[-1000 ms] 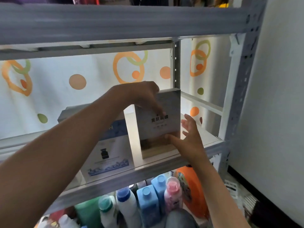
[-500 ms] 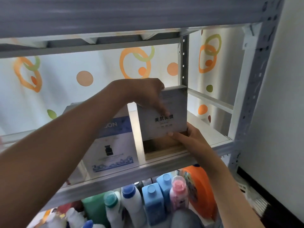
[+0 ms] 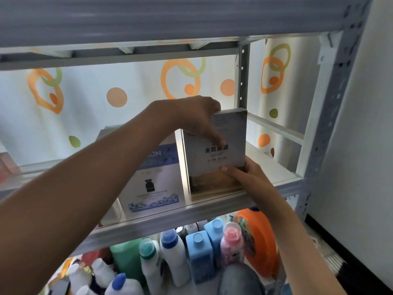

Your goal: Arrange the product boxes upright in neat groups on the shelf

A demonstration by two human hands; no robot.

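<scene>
A grey box with black characters (image 3: 230, 141) stands upright on the white shelf (image 3: 268, 167), near its right end. My left hand (image 3: 191, 118) grips the box over its top left corner, fingers down on the front face. My right hand (image 3: 248, 175) holds the lower right corner, thumb across the front. The box's brown lower band (image 3: 212, 184) shows under my hands. To the left, a white and blue box with a bottle picture (image 3: 157, 177) also stands upright, apart from the grey box by a narrow gap and partly hidden by my left forearm.
A grey shelf beam (image 3: 170, 20) runs overhead. The rack's right post (image 3: 331, 116) stands beside the wall. Several detergent bottles (image 3: 197, 252) and an orange jug (image 3: 259, 241) crowd the level below. A pink thing (image 3: 6, 167) sits at the far left of the shelf.
My right hand, open beside the box a second ago, has closed onto its lower right corner. My left hand keeps its hold on the top, and the box barely moves.
</scene>
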